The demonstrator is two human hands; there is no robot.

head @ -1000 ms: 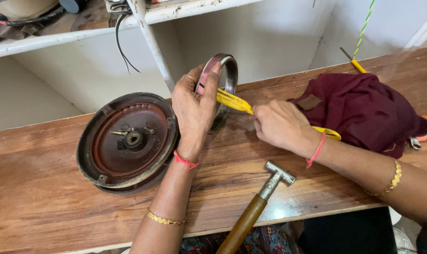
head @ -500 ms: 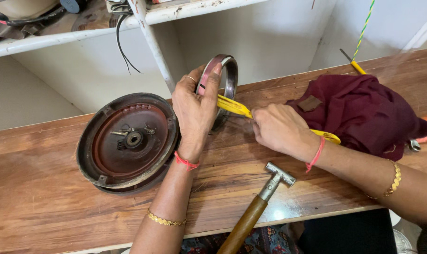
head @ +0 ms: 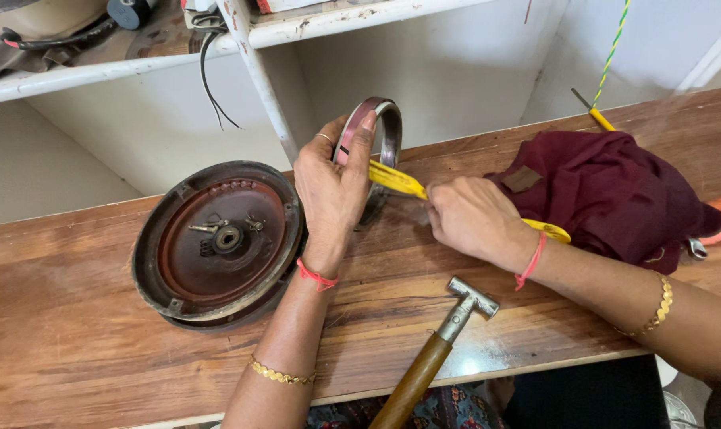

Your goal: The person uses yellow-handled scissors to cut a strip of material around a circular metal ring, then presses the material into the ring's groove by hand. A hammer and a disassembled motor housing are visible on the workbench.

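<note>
Metal ring (head: 388, 135), upright near the bench's (head: 75, 349) back edge, gripped by left hand (head: 333, 187); right hand (head: 472, 218) clasps yellow tool (head: 396, 179).

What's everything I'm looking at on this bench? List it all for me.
metal ring: one, silvery, held upright on the bench by the left hand
yellow-handled tool: one, yellow, tip at the ring, in the right hand
round motor cover: one, dark reddish brown, flat on the bench, left
hammer: one, steel head, wooden handle, front edge
cloth: one, maroon, bunched at right
wooden bench: one, brown
white shelf: one, behind, with black cables
left hand: red thread, gold bangle
right hand: red thread, gold bangle
</note>
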